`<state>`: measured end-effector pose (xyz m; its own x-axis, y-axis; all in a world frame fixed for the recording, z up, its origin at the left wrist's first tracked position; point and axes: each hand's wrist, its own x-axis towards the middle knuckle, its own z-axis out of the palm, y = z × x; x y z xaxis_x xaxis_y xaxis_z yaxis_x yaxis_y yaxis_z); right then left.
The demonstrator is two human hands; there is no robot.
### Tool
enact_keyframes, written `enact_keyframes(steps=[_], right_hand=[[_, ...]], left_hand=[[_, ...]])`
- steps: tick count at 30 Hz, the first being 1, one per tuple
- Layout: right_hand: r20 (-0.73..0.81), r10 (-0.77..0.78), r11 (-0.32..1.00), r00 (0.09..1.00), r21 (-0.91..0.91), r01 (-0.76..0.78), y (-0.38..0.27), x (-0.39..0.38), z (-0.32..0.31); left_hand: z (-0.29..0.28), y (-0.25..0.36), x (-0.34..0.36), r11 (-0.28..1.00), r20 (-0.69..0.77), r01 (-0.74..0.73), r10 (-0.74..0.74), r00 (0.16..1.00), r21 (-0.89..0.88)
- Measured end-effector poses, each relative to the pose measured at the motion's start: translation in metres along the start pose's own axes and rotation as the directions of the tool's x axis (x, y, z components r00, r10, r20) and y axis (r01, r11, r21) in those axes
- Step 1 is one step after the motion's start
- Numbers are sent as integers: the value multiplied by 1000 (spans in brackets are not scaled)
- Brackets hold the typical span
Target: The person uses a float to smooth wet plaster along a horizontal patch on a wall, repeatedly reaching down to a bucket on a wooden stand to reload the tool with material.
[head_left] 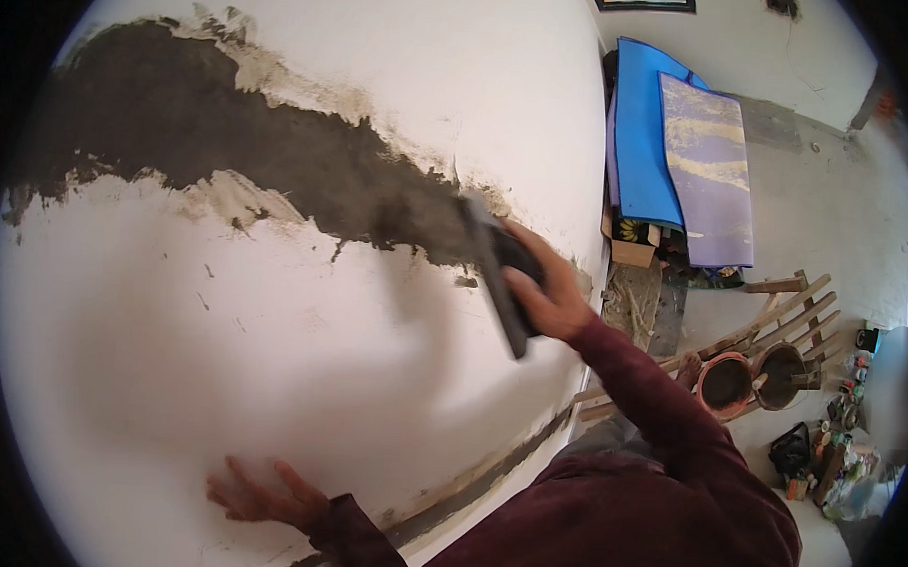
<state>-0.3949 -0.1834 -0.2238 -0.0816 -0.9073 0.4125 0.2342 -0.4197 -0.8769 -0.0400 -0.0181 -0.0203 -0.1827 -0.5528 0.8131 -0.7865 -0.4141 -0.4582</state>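
My right hand (549,287) is closed round the handle of a dark plastering float (494,275). The float's long flat face is turned to the white wall (322,349), at the right end of a wide band of dark wet mortar (229,136). Ragged, smeared edges border the band, and thin pale streaks show above and below it. Low on the wall, my left hand (267,495) rests with its fingers spread and holds nothing. The float's handle is mostly hidden by my fingers.
A slatted wooden bench (773,325) stands at right. Beside it are an orange-rimmed bucket (725,383) and a second bucket (779,375), both with dark contents. A blue mat (639,130) and a purple patterned board (706,172) lean behind a cardboard box (633,252). Clutter (838,457) lies at far right.
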Motion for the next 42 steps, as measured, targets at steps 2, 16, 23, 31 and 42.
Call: enact_keyframes(steps=[2,16,23,31,42], right_hand=[[-51,-160,981,986,-122,153,-1,52,53],[-197,-393,870,898,-394,295,20,153,133],[-280,-238,941,930,-304,149,19,181,117],[-252,-230,907,940,-406,113,17,175,113],[-162,-193,943,968,-305,137,9,149,122]], left_hand=[[2,-14,-7,998,-23,11,-9,1000,65],[15,-4,3,971,-178,6,38,983,238],[8,4,1,986,-74,50,-39,997,157],[11,3,2,990,-102,41,-27,994,138],[10,4,7,983,-119,10,12,993,184]])
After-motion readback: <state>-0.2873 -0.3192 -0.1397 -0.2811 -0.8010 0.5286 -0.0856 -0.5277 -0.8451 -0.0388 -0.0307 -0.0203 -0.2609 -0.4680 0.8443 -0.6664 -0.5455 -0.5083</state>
